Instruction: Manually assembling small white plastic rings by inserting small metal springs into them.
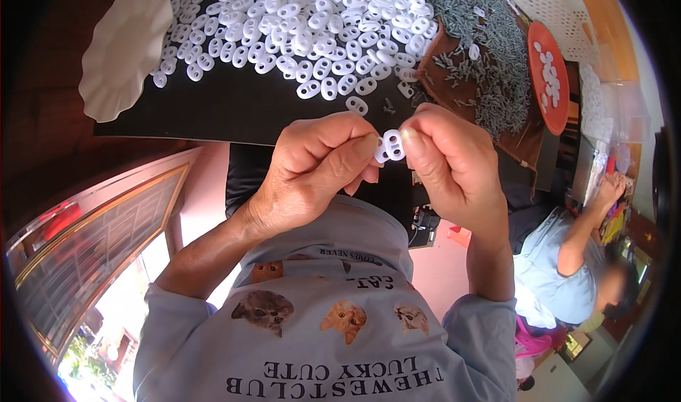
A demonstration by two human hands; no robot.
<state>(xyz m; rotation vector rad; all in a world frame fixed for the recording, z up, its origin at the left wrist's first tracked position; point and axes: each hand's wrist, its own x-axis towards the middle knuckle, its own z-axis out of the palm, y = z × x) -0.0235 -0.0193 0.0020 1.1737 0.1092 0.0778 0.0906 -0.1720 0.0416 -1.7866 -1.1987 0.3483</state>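
Close in front of my chest, above the table's near edge, both hands meet around small white two-hole plastic cord-lock parts. My left hand (316, 164) pinches between thumb and fingertips, with one white part partly hidden by them. From the other side my right hand (454, 157) has thumb and forefinger closed at the edge of a white cord lock (392, 145), its two holes showing. The two parts touch or overlap; whether they are joined I cannot tell. Just beyond my fingers lie a loose white piece (357, 105) and a few tiny dark springs (389, 105).
A large heap of white two-hole pieces (305, 33) covers the far table. Right of it, small grey spring-like parts (489, 69) lie on brown cloth (440, 72). A red-orange plate (558, 111) holds white pieces. A wavy-edged cream dish (120, 54) stands left. Another person (567, 249) works at right.
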